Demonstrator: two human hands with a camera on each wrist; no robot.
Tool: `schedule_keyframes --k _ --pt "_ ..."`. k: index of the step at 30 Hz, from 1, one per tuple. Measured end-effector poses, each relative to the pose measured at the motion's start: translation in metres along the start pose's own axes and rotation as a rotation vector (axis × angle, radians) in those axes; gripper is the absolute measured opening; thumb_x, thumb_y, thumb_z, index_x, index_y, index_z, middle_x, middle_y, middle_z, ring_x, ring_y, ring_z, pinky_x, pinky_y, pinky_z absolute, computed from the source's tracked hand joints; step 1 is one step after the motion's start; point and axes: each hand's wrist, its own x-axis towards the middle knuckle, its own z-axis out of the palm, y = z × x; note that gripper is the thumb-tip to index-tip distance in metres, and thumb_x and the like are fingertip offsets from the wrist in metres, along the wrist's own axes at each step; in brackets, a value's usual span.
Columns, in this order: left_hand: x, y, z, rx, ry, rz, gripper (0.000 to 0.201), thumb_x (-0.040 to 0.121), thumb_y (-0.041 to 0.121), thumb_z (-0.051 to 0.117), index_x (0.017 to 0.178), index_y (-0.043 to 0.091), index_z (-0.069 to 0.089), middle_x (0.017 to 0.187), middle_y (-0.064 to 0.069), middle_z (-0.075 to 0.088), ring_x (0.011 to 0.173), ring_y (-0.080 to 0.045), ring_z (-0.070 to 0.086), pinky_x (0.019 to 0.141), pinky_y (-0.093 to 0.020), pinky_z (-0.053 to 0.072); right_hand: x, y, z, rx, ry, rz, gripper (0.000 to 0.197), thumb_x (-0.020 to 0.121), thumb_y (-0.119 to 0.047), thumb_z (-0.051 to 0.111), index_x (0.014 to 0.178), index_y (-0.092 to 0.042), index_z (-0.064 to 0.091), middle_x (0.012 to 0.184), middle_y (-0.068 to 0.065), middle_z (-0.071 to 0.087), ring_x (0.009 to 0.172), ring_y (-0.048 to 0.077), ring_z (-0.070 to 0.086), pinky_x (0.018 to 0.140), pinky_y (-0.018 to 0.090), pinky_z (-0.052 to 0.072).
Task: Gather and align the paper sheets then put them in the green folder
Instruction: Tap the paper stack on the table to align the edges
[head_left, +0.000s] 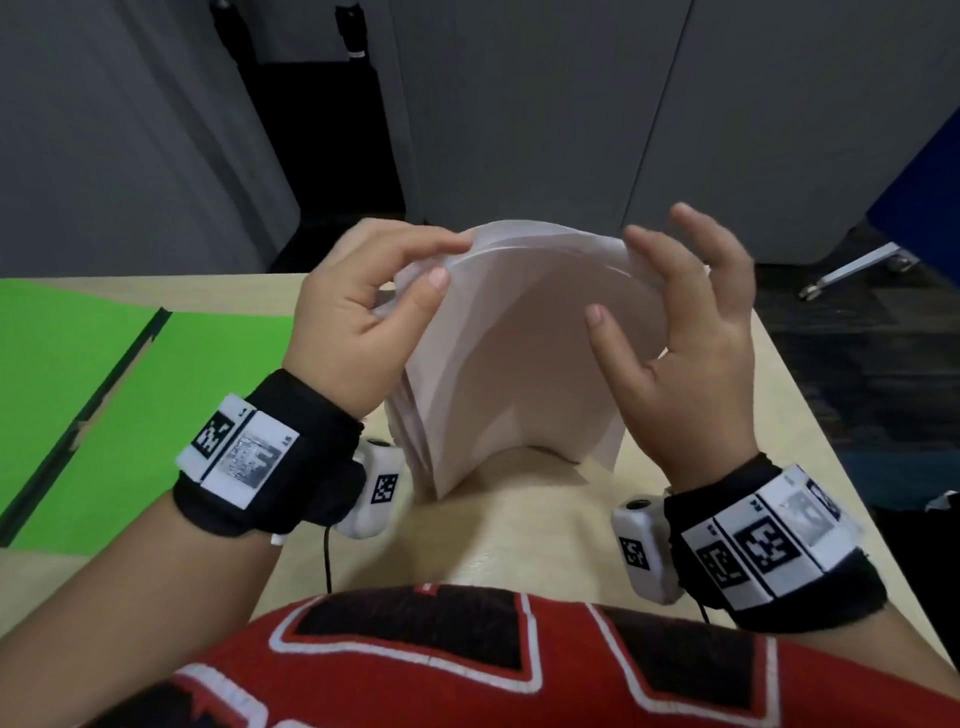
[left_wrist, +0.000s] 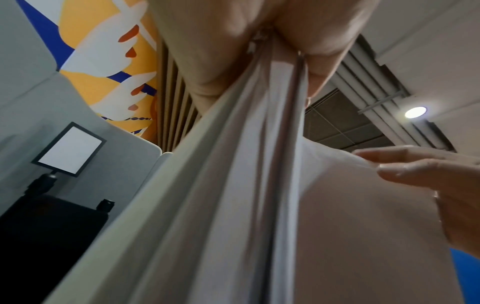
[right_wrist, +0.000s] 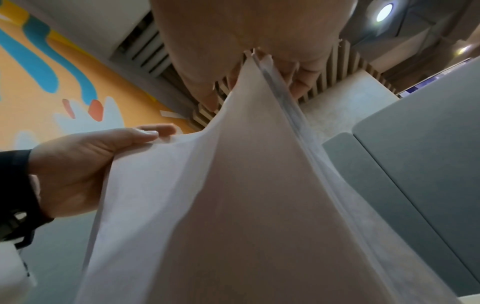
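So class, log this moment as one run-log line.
stage: aligning | paper sheets: upright on table, bowed | hands: left hand, right hand gripping | green folder: open

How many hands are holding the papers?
2. The left hand pinches the left side of the paper sheets; the right hand holds their right side. The sheets stand bowed on the table.

We see white sheets (head_left: 519, 353), a bright green folder (head_left: 156, 395) on a pale wood-grain table (head_left: 498, 540), black wristbands (head_left: 280, 457) bearing black-and-white checked tags, a red shirt (head_left: 467, 670) with black, white-edged lettering, and an orange, blue and white mural (left_wrist: 109, 61).
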Motion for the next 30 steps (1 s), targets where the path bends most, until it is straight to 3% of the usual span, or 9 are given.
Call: schedule_keyframes --k 4,8,12,15,18,21,24,27,30 --pt "-0.003 -0.004 -0.004 -0.035 0.088 -0.105 0.011 0.088 0.017 0.052 0.081 0.023 0.058 0.085 -0.004 0.062 0.081 -0.008 0.055 0.075 -0.023 0.043 -0.001 0.007 -0.005 0.025 0.092 0.092 0.034 0.084 -0.016 0.067 0.112 0.001 0.055 0.129 0.018 0.046 0.116 -0.013 0.034 0.092 0.002 0.031" --pt "-0.006 0.001 -0.003 -0.108 0.131 -0.114 0.017 0.085 0.028 0.055 0.073 0.028 0.043 0.078 -0.004 0.057 0.073 -0.014 0.052 0.067 -0.029 0.042 0.000 -0.003 -0.004 0.035 0.063 -0.023 0.043 0.087 -0.015 0.066 0.127 -0.003 0.056 0.139 0.016 0.038 0.130 0.001 0.034 0.108 0.025 0.036" --pt "-0.004 0.005 0.003 -0.256 0.063 -0.137 0.021 0.086 0.008 0.050 0.083 0.028 0.043 0.086 -0.015 0.059 0.080 -0.031 0.056 0.075 -0.040 0.045 -0.004 -0.004 0.003 -0.016 -0.037 0.025 0.042 0.090 -0.020 0.061 0.131 -0.011 0.057 0.145 0.007 0.036 0.128 -0.017 0.023 0.109 0.008 0.022" --pt "-0.002 0.000 0.001 -0.289 0.104 -0.162 0.030 0.084 -0.005 0.040 0.090 0.024 0.043 0.086 -0.012 0.058 0.083 -0.020 0.056 0.081 -0.035 0.045 -0.004 0.002 0.000 0.021 0.024 0.110 0.038 0.088 -0.015 0.062 0.125 -0.007 0.055 0.132 0.002 0.044 0.123 -0.004 0.038 0.104 0.007 0.027" --pt "-0.006 -0.011 -0.002 -0.306 0.097 -0.153 0.015 0.090 0.012 0.044 0.103 0.019 0.041 0.088 -0.004 0.059 0.088 -0.016 0.056 0.087 -0.032 0.045 -0.005 0.005 -0.001 0.148 0.125 0.238 0.047 0.084 -0.010 0.064 0.127 -0.007 0.046 0.123 -0.005 0.049 0.118 0.010 0.051 0.103 0.020 0.039" --pt "-0.021 -0.025 -0.004 -0.342 0.000 -0.207 0.062 0.073 0.047 0.068 0.120 0.026 0.034 0.100 0.002 0.057 0.096 -0.010 0.055 0.089 -0.027 0.045 -0.012 0.014 0.006 0.353 0.075 0.503 0.059 0.082 -0.010 0.070 0.129 -0.021 0.037 0.112 -0.016 0.055 0.102 -0.007 0.057 0.092 0.023 0.049" --pt "-0.042 -0.048 0.004 -0.295 -0.179 -0.347 0.097 0.052 0.036 0.082 0.132 0.021 0.030 0.116 0.007 0.052 0.106 0.005 0.054 0.095 -0.020 0.047 -0.022 0.031 0.018 0.304 -0.240 0.676 0.045 0.082 -0.019 0.069 0.122 -0.022 0.049 0.100 -0.016 0.062 0.097 0.003 0.063 0.081 0.027 0.048" --pt "-0.053 -0.059 0.016 -0.192 -0.297 -0.518 0.082 0.062 0.044 0.071 0.133 0.015 0.044 0.126 -0.001 0.061 0.116 -0.012 0.058 0.101 -0.044 0.048 -0.030 0.031 0.029 0.187 -0.503 0.596 0.023 0.097 -0.015 0.051 0.117 -0.018 0.062 0.101 -0.007 0.064 0.104 0.014 0.060 0.075 0.021 0.037" --pt "-0.049 -0.052 0.018 -0.107 -0.147 -0.473 0.054 0.072 0.049 0.057 0.114 0.016 0.061 0.108 -0.005 0.070 0.101 -0.017 0.065 0.089 -0.043 0.054 -0.033 0.019 0.032 0.414 -0.317 0.545 0.024 0.099 -0.017 0.045 0.112 -0.027 0.063 0.100 -0.016 0.066 0.095 0.001 0.062 0.085 0.027 0.047"
